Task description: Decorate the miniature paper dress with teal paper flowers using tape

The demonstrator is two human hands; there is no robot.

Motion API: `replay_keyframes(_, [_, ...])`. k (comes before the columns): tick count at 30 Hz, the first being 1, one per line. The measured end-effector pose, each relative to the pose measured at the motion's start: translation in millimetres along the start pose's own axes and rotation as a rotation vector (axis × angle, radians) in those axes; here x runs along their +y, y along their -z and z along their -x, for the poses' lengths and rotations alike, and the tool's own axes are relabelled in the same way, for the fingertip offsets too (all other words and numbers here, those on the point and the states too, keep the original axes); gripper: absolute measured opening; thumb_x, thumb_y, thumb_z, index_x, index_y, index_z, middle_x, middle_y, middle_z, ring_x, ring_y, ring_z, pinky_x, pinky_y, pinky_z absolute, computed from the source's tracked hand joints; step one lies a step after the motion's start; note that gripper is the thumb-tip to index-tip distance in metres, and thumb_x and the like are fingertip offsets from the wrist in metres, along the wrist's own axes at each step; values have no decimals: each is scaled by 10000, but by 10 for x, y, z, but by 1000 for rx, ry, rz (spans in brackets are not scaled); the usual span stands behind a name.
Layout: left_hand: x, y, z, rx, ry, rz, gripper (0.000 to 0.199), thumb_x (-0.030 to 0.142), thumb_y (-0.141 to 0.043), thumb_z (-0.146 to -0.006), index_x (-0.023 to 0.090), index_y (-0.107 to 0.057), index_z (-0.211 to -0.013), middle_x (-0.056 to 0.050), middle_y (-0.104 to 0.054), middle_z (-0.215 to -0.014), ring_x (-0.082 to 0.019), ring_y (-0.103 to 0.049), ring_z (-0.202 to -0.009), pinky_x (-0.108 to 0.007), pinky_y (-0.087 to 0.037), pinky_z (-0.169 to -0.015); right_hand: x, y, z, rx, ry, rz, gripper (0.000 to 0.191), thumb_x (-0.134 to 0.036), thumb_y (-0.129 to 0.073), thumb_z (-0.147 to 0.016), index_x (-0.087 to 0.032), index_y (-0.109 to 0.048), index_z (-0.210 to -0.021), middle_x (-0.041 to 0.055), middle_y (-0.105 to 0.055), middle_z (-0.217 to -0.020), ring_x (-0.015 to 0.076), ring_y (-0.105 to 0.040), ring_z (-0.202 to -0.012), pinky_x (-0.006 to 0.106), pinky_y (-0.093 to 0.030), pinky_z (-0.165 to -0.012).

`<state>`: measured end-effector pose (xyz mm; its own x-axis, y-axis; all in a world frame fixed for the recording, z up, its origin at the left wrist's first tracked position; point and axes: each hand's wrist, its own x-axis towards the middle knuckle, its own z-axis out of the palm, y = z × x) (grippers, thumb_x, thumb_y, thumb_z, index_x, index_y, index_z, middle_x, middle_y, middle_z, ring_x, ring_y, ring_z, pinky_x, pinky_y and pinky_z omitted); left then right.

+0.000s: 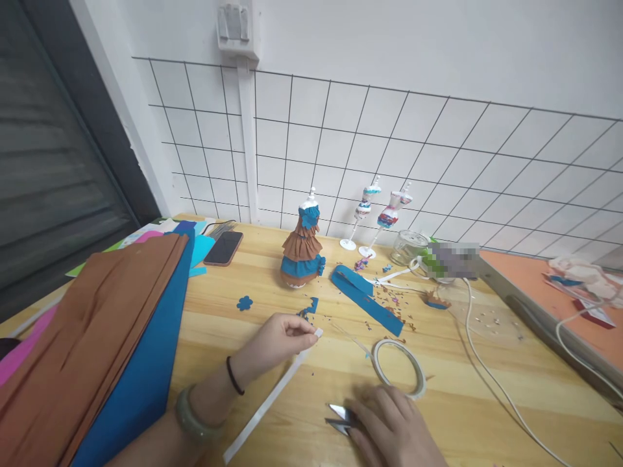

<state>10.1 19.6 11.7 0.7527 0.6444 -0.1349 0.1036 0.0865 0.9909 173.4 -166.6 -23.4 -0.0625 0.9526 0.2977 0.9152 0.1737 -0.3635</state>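
Observation:
My left hand (287,338) pinches the upper end of a white strip of tape (277,392), which trails down toward the front of the table. Low in the view, my right hand (389,425) is closed over a pair of scissors (341,418); their two pointed blades stick out to the left, slightly apart, while the handles are hidden under the hand. Just beyond it lies a roll of white tape (419,376). A small dress form (302,246) in ruffled brown and blue crepe paper stands farther back. To its left rests a blue paper flower (244,303).
Brown folded paper (97,305) and blue sheets cover the left side. A phone (224,248) lies behind them. Blue paper strips (367,299) and scraps lie centre right. Two bare mannequins (365,211) and a glass jar (409,246) stand near the wall grid. A white cable (470,344) crosses the right.

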Motion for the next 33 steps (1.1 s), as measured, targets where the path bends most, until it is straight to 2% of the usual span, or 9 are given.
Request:
replay_keyframes(3, [-42,-98,40,-19,-73,129,209,336,-692,-651,132,-686,-697,-43,-642,-758,-131,-542,-700,-234,-409,-662,-181,20,-220,25,-108,-226,282,-303,-561,-812,-199,-608,-1070,123,-639,-959,241,-599,-860,345,-493,-754])
replay_keyframes(5, [-66,-173,70,-30,-41,216,214,347,-688,-663,135,-688,-693,-23,-625,-698,-105,-512,-639,-222,-400,-629,-304,14,-387,-36,-271,-532,355,-394,-530,-816,-164,-585,-1081,90,-621,-845,168,-571,-654,270,-485,-593])
replay_keyframes(10, [-83,-230,52,75,-39,267,244,363,-721,-612,128,-662,-646,-12,-612,-603,-93,-493,-575,-217,-403,-596,-289,20,-673,-167,-633,-1075,485,-624,-605,-655,-139,-582,-635,-49,-444,-490,50,-349,-406,181,-319,-422])
replay_keyframes(13, [-81,-199,5,187,-94,271,262,384,-699,-630,133,-624,-632,3,-588,-555,-84,-484,-528,-214,-405,-564,-201,60,-733,-148,-685,-1122,469,-601,-591,-692,-141,-616,-780,-74,-421,-430,51,-350,-370,165,-297,-393])
replay_keyframes(17, [-70,-201,-7,257,-105,279,245,365,-680,-654,133,-601,-669,5,-594,-526,-91,-517,-512,-214,-415,-546,-293,9,-745,-302,-715,-1243,522,-591,-614,-674,-171,-594,-983,-50,-529,-549,35,-368,-333,157,-300,-352])
replay_keyframes(22, [-43,-208,-3,303,-99,332,285,365,-697,-629,137,-554,-724,-28,-657,-621,-116,-583,-557,-223,-433,-549,-154,139,-801,-307,-554,-571,511,-572,-400,-815,-157,-591,-584,-35,-452,-426,72,-382,-354,193,-314,-385])
replay_keyframes(25, [-51,-191,-23,316,-51,389,373,392,-694,-625,142,-527,-846,-57,-680,-780,-121,-609,-591,-231,-438,-557,336,512,-923,-164,-528,-347,484,-555,-377,-825,-183,-566,-580,-8,-494,-480,117,-455,-446,225,-320,-450])
replay_keyframes(29, [-102,-206,-52,246,25,387,408,407,-694,-600,130,-514,-839,-43,-650,-714,-120,-597,-542,-238,-427,-523,1152,980,-1081,44,-540,24,330,-444,-433,-812,-197,-596,-667,60,-579,-569,235,-541,-608,301,-330,-536])
replay_keyframes(33, [-160,-242,-63,191,47,356,404,406,-682,-592,127,-508,-826,-33,-626,-685,-119,-591,-520,-233,-417,-493,1557,1053,-1116,98,-469,248,273,-348,-462,-775,-173,-572,-597,133,-593,-609,296,-546,-630,376,-353,-575])
